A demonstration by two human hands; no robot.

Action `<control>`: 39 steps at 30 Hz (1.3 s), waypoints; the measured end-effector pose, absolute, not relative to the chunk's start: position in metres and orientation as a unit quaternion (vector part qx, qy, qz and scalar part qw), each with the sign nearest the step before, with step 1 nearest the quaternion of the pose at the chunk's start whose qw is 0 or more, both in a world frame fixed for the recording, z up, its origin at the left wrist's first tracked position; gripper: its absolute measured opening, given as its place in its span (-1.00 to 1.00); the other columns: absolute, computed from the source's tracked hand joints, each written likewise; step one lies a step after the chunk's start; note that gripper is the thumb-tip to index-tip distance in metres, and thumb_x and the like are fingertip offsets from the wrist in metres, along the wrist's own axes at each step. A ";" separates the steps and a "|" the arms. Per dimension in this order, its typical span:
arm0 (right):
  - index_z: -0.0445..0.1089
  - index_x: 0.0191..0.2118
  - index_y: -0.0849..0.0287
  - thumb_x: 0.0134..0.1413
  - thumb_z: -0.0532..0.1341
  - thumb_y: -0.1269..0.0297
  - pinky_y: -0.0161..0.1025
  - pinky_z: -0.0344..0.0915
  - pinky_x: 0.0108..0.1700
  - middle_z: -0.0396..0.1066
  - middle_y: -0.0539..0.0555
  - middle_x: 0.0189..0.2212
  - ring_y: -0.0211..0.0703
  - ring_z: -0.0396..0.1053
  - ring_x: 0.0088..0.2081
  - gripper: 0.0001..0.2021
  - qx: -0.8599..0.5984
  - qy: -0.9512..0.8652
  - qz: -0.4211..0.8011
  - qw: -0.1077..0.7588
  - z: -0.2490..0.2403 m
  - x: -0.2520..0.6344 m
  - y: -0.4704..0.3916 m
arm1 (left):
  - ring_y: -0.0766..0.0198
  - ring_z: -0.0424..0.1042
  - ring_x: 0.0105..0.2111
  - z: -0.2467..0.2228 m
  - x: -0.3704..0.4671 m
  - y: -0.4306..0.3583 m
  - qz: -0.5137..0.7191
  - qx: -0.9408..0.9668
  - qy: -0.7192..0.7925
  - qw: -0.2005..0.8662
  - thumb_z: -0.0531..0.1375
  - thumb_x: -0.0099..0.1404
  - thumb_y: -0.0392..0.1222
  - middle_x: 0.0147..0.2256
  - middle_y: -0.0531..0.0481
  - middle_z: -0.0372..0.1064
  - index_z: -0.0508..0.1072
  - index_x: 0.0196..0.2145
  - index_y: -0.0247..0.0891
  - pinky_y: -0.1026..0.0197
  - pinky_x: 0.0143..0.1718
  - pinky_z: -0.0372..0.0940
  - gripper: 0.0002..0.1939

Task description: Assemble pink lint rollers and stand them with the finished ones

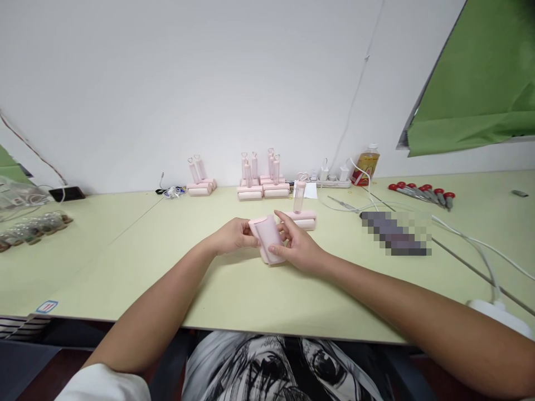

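A pink oblong case point(267, 236), tilted, is held just above the pale green table point(167, 284) in front of me. My left hand point(234, 236) grips its left side, the thumb toward me and the fingers partly hidden behind. On the right side, my right hand point(301, 249) has its thumb pressed on the case's front, with the index finger raised at the top edge. Close behind my right hand lies a similar pink case point(308, 219); a clear pink tube point(298, 196) with a loop on top stands at it.
Several pink cases point(249, 194) with upright tubes line the back by the wall. Right of them are a power strip point(334, 182), a yellow-labelled bottle point(368, 164), red-capped tools point(422, 193) and a blurred dark object point(393, 234). White cables point(472, 236) trail across the right side.
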State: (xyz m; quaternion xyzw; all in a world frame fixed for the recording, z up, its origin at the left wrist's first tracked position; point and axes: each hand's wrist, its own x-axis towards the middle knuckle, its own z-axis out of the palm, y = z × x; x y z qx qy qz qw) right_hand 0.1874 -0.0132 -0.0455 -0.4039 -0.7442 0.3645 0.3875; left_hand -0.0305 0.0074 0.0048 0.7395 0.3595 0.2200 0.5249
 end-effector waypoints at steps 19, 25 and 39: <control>0.02 0.14 0.05 0.03 0.23 0.08 -0.17 0.37 -0.22 0.33 0.15 -0.05 -0.13 0.36 -0.17 -0.41 -0.403 -0.694 0.323 0.502 -0.028 0.197 -0.001 | 0.35 0.31 -0.52 0.023 -0.057 0.014 0.235 0.707 0.479 0.465 0.23 0.01 -0.16 -0.46 0.03 0.43 0.44 -0.39 -0.30 0.33 -0.57 0.12 -0.80; 0.08 0.16 0.06 0.05 0.22 0.09 -0.10 0.34 -0.17 0.35 0.17 0.01 -0.05 0.38 -0.14 -0.43 -0.449 -0.738 0.207 0.460 0.001 0.186 0.035 | 0.24 0.42 -0.40 0.029 -0.089 0.027 0.249 0.664 0.562 0.427 0.22 -0.01 -0.16 -0.45 -0.04 0.46 0.42 -0.42 -0.28 0.26 -0.41 0.24 -0.83; 0.31 0.04 0.28 0.03 0.21 0.41 -0.02 0.22 0.00 0.37 0.35 0.02 0.20 0.30 0.03 -0.60 -0.519 -0.839 0.069 0.150 -0.004 0.105 0.110 | 0.27 0.39 -0.46 0.030 -0.104 0.030 0.198 0.667 0.552 0.461 0.27 -0.07 -0.16 -0.52 0.05 0.39 0.42 -0.45 -0.24 0.26 -0.41 0.26 -0.82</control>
